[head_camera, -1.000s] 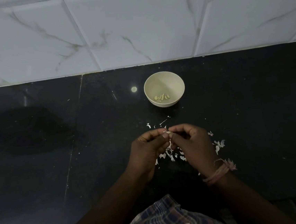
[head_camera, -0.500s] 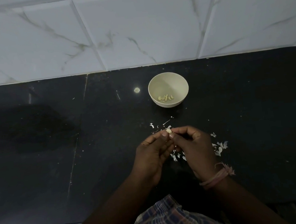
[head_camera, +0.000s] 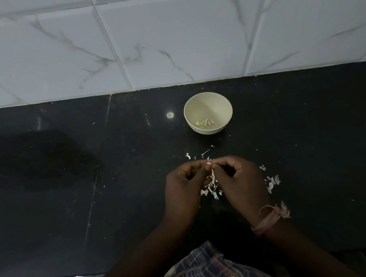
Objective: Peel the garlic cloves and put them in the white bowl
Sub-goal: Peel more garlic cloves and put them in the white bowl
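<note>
Papery skin (head_camera: pixel 212 176) dangles off the garlic clove (head_camera: pixel 208 163) pinched between left hand (head_camera: pixel 186 189) and right hand (head_camera: pixel 240 184), so one slippery tug could shoot it past the white bowl (head_camera: pixel 223 103).

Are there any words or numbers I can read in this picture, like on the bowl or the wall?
No, there is nothing to read.
The small white round bowl is plain, with no label.
The white marble-look wall tiles show only grey veins.
The black stone countertop and the checked cloth shirt carry no writing.
</note>
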`<state>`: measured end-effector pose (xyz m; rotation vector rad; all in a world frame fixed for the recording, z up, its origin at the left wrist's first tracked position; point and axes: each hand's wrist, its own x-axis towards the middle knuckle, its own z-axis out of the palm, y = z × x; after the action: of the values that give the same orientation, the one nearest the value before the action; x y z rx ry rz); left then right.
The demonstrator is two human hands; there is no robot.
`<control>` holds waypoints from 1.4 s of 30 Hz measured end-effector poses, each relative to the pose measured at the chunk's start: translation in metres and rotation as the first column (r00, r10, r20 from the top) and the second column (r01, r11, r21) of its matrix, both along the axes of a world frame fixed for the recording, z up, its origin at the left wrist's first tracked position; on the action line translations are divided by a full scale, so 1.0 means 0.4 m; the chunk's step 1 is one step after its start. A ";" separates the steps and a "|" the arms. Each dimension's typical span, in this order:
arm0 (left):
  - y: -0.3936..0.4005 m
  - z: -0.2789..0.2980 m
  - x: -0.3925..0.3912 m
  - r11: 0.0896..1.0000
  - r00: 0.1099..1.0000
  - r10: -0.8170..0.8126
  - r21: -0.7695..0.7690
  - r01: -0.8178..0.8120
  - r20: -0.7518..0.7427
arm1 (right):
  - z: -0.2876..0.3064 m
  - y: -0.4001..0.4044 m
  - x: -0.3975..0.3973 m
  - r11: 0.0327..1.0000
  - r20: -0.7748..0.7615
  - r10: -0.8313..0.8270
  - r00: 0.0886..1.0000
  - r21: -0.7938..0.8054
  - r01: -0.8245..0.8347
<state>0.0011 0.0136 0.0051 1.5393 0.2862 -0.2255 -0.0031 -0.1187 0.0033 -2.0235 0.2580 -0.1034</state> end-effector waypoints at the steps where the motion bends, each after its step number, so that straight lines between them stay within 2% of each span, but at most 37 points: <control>1: 0.000 0.004 -0.001 1.000 1.000 0.002 -0.002 -0.002 0.008 | 0.004 -0.002 0.000 1.000 -0.006 -0.005 1.000 0.009 0.005; 4: -0.001 0.013 -0.003 0.998 1.000 0.002 -0.066 -0.002 0.002 | 0.015 -0.004 -0.001 0.998 -0.039 -0.014 0.999 0.064 0.016; 14: 0.005 0.026 0.000 0.996 0.998 -0.065 -0.063 0.065 0.003 | 0.052 -0.017 -0.002 0.983 -0.096 0.039 0.995 0.182 -0.021; 23: 0.008 0.014 0.010 0.992 0.993 -0.106 -0.069 0.103 -0.046 | 0.054 -0.013 -0.009 0.985 -0.111 0.017 0.994 0.174 0.002; 28: 0.012 0.014 0.012 0.975 0.989 -0.115 -0.199 0.095 -0.089 | 0.056 -0.016 -0.012 0.979 -0.138 0.030 0.990 0.202 -0.002; 33: 0.010 0.007 0.012 0.985 0.990 -0.117 -0.137 0.106 -0.079 | 0.049 -0.009 -0.014 0.975 -0.168 0.028 0.985 0.222 0.010; 36: 0.006 0.001 0.011 0.994 0.995 -0.073 -0.091 0.067 -0.068 | 0.047 -0.005 -0.014 0.957 -0.190 0.034 0.981 0.290 0.023; 42: -0.003 0.016 0.011 0.974 0.994 -0.050 -0.226 0.026 -0.099 | 0.039 -0.003 -0.009 0.931 -0.202 0.002 0.979 0.359 0.072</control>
<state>0.0055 0.0122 0.0116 1.3115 0.3026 -0.3573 -0.0067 -0.1200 0.0188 -1.6576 0.4091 0.1198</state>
